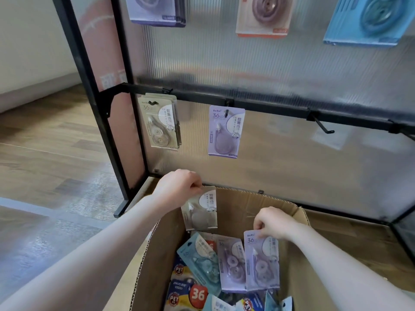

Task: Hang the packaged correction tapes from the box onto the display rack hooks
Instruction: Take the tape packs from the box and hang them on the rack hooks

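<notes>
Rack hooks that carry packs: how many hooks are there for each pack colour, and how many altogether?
Purple: 2, upper purple pack, lower purple pack
Beige: 1, beige packs
Pink: 1, pink pack
Blue: 1, blue pack
Total: 5

You have two hands (179,185), two held packs (199,209), one box (247,205), one bare hook (323,126).

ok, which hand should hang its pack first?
Left, probably. The left hand has its beige pack lifted clear of the box, below the hook with matching beige packs. The right hand holds its purple pack low inside.
</notes>
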Demonstrator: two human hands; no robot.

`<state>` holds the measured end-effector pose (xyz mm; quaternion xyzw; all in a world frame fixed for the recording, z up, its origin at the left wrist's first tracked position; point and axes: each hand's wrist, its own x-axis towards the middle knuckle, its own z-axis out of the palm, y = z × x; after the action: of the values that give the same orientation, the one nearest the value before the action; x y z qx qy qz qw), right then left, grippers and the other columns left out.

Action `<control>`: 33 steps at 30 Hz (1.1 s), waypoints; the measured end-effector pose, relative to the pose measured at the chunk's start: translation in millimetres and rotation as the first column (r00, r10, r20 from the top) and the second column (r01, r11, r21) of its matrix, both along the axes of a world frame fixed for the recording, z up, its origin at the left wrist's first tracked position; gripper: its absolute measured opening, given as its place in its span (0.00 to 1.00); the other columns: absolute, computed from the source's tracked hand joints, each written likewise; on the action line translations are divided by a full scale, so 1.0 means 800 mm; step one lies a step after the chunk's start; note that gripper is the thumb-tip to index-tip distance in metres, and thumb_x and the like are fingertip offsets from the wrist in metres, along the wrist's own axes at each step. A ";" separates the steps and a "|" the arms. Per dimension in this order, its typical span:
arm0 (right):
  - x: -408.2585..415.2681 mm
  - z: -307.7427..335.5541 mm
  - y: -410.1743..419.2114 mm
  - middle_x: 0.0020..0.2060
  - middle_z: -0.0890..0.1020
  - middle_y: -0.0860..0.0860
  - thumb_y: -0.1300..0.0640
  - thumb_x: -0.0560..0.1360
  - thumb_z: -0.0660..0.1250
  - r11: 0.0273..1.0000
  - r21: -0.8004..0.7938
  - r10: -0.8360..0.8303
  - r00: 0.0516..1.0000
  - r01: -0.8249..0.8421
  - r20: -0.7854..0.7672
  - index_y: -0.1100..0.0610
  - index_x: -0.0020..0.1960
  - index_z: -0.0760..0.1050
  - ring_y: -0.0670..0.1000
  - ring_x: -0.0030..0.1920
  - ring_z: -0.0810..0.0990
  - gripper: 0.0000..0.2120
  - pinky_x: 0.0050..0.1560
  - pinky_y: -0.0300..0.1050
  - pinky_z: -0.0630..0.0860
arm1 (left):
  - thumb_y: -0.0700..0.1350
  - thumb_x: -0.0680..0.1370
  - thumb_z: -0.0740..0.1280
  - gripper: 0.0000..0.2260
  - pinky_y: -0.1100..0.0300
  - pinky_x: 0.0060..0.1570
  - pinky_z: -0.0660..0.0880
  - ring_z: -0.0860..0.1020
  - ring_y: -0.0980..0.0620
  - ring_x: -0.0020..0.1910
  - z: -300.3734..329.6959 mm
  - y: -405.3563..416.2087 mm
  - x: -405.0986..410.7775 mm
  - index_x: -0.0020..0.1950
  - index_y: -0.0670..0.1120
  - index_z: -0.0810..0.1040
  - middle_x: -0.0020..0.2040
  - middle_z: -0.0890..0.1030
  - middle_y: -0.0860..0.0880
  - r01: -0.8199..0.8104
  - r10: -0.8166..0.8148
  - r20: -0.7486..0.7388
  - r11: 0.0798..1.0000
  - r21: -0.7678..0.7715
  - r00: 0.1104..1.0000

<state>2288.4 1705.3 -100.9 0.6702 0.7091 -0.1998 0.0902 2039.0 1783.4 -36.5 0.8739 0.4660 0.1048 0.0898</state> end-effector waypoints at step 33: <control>-0.083 0.251 0.107 0.47 0.83 0.50 0.57 0.75 0.67 0.669 0.706 0.024 0.943 0.231 -0.332 0.56 0.50 0.83 0.51 0.50 0.79 0.07 0.52 0.48 0.74 | 0.50 0.72 0.69 0.06 0.61 0.40 0.67 0.76 0.55 0.41 0.171 0.105 -0.100 0.41 0.49 0.83 0.39 0.79 0.55 -0.109 0.020 0.282 0.947 0.303 0.959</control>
<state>2221.7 1790.6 99.8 0.6484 0.6941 -0.0058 -0.3128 1959.4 1867.1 100.1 0.8381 0.4547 0.3014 0.0092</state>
